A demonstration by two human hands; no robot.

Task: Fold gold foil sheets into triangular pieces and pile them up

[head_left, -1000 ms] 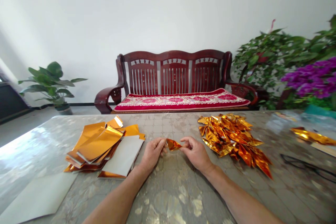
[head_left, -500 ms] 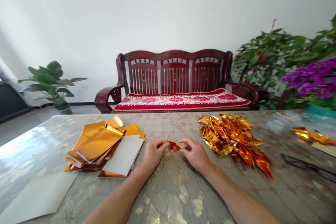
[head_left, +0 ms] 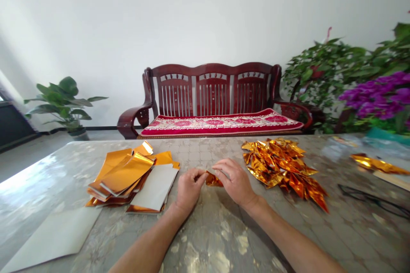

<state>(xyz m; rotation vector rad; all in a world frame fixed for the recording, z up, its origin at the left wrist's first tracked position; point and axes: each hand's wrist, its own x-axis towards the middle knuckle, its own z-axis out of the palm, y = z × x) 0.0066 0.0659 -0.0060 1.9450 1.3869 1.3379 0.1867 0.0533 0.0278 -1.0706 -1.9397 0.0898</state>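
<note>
Left hand (head_left: pixel 188 187) and right hand (head_left: pixel 235 181) both pinched a small folded piece of shiny gold-orange foil paper (head_left: pixel 212 179) between fingertips, held low over the middle of the glossy marble-patterned table (head_left: pixel 211 239). Right fingers curled over its top edge. Stack of flat gold foil sheets with grey backs (head_left: pixel 133 177) lay left of the hands; heap of folded gold foil pieces (head_left: pixel 283 168) lay right. Dark red wooden bench (head_left: pixel 213 94) stood behind the table.

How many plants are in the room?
3: a green leafy potted plant on the floor at far left, a big green bush right of the wooden bench, and purple flowers at far right. More may hide off-frame.
</note>
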